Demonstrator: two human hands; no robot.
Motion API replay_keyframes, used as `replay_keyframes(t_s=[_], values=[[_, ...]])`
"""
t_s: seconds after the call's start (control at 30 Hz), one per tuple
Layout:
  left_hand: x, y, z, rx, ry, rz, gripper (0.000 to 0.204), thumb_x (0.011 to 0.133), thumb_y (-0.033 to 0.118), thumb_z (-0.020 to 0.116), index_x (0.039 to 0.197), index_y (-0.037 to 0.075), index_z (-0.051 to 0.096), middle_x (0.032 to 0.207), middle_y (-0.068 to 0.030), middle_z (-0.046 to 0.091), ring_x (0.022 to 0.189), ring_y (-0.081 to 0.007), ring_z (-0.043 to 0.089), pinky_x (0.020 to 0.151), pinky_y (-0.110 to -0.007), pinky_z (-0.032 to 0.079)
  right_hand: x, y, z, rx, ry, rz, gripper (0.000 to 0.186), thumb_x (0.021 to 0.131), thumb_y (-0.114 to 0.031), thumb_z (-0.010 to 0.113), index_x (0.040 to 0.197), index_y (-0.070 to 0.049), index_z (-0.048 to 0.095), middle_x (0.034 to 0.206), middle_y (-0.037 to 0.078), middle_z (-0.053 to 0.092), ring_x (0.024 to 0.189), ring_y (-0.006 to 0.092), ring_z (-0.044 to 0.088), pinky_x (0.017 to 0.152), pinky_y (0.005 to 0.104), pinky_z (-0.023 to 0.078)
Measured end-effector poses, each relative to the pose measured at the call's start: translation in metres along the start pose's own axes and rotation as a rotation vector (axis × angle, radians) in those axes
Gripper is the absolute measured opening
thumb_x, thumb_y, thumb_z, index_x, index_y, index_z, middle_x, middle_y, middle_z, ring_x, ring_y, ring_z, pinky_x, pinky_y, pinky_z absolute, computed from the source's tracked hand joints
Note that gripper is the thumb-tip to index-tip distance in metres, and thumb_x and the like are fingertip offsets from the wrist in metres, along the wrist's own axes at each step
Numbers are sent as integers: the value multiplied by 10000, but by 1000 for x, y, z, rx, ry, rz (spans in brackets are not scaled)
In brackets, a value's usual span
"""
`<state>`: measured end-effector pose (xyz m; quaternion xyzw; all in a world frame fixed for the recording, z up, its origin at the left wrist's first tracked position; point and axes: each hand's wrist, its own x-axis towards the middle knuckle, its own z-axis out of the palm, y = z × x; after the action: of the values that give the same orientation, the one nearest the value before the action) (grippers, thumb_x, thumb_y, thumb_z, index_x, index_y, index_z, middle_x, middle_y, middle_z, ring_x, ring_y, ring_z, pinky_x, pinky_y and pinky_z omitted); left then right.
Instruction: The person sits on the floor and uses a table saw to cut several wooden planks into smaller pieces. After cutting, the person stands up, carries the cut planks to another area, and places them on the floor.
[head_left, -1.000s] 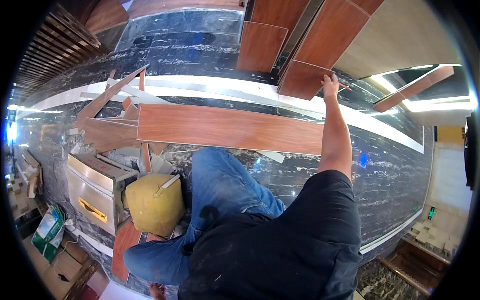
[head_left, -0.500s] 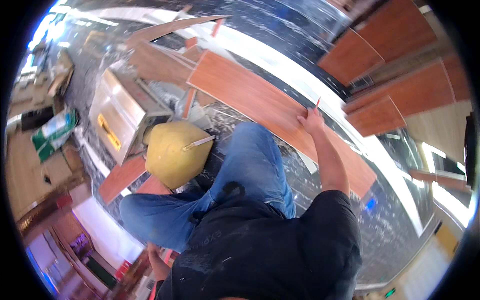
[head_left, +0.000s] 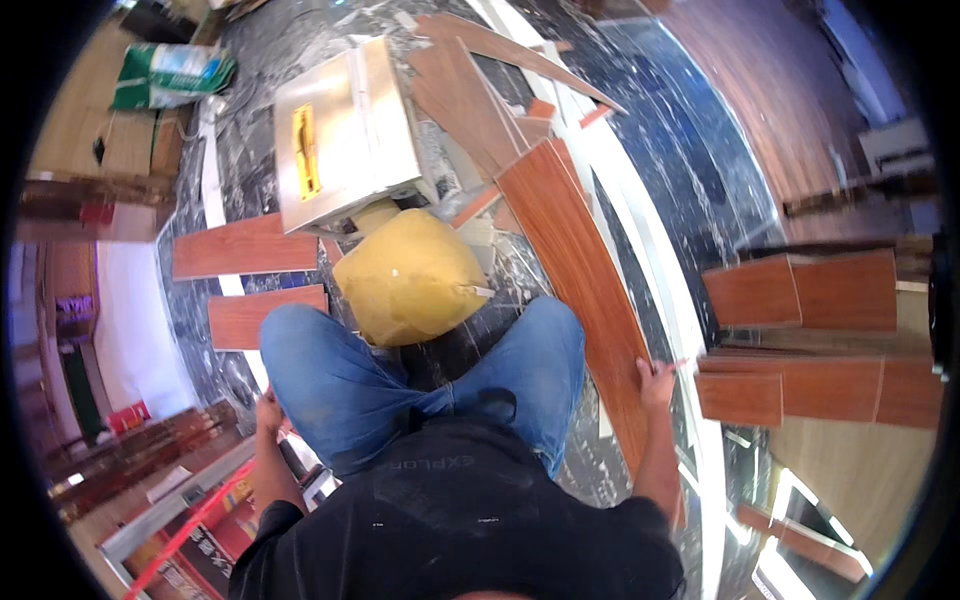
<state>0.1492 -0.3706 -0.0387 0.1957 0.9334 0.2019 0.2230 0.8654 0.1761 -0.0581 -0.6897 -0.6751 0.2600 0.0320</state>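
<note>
Right hand (head_left: 655, 384), 4 o'clock: grip closed on a thin reddish stick (head_left: 682, 364). Left hand (head_left: 268, 411), 8 o'clock: can't tell. Your long plank (head_left: 583, 262), 1–4 o'clock, looks uncut; offcuts (head_left: 455, 95) at 12 look finished.

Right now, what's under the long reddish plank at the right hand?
A pale scrap pokes out at the long plank's left edge, with dark marbled floor alongside. Whatever lies beneath its middle is covered; can't tell.
</note>
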Motion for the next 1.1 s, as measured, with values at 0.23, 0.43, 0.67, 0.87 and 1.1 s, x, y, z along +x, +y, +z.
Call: replay_keyframes(t_s=[0.23,0.43,0.67,0.87,1.1], values=[[94,191,-85,-334,280,224,219,966,202,589,972,-6,659,709,-26,582,651,-101,537,597,-278,454,-42,-67,-78,54,427,-178,352,910,-317,682,900,34,683,795,203,671,683,251,593,694,402,504],[96,399,-74,-691,-418,749,350,964,196,591,1258,6,586,1153,-146,661,1044,-217,638,932,-356,517,-47,-285,-214,-57,657,-395,417,1008,-350,536,919,43,644,778,202,619,694,273,526,688,394,479],[53,499,-77,-756,-966,1169,857,804,505,756,1426,18,425,1386,-203,526,1283,-332,505,1105,-451,367,-90,-587,-211,291,389,-800,391,1004,-293,564,984,85,663,847,28,653,804,123,522,785,271,452],[111,409,-144,-1418,-273,854,399,953,188,630,1305,12,561,1240,-79,625,1142,-182,578,1007,-343,464,-129,-761,-104,333,269,-1159,287,911,-178,678,1132,4,664,1029,114,698,968,176,634,927,295,456],[252,319,-244,-1776,202,585,441,917,76,647,1318,-22,493,1257,-121,594,1152,-255,581,1004,-420,483,-14,-686,-23,338,522,-873,524,937,-216,631,1359,51,475,1415,224,492,1334,319,457,1115,378,316]])
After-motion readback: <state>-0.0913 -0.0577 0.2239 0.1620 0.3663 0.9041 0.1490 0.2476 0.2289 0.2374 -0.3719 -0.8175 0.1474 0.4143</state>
